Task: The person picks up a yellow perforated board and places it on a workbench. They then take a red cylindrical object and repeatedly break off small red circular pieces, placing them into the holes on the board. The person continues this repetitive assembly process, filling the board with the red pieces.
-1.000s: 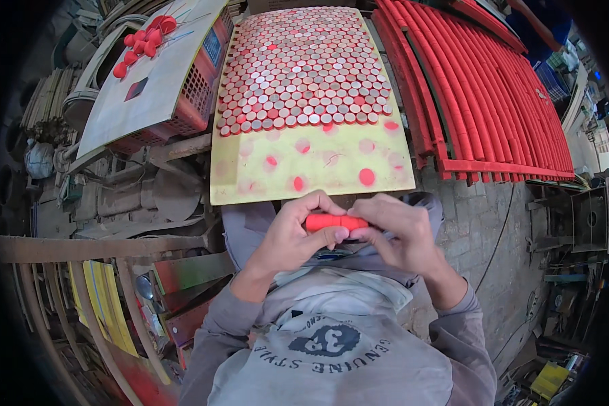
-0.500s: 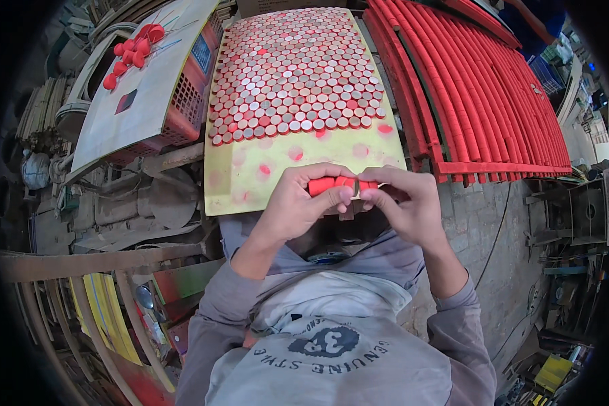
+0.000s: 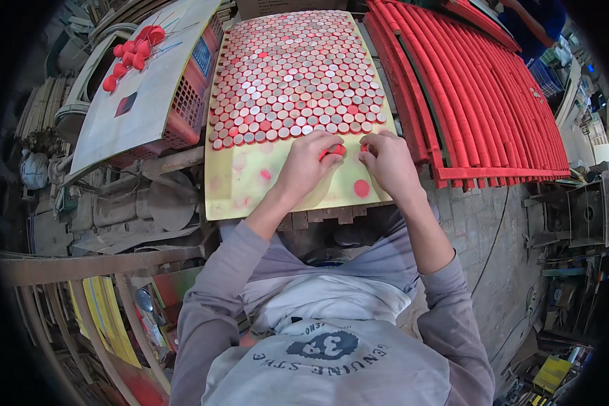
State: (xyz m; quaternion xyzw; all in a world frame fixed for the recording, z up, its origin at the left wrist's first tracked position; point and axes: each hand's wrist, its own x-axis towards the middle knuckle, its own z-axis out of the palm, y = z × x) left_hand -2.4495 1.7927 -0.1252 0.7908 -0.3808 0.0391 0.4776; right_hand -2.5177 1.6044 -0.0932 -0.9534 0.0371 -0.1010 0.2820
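One red tube (image 3: 334, 150) (perhaps), two hands

Far left, lying tilted over a red plastic crate (image 3: 189, 111): flat pale cardboard sheet (image 3: 142, 88) bearing a small dark red label (image 3: 124, 104) and a blue-and-white printed patch (image 3: 201, 55). Far centre, brown cardboard box (image 3: 277, 7), barely visible.
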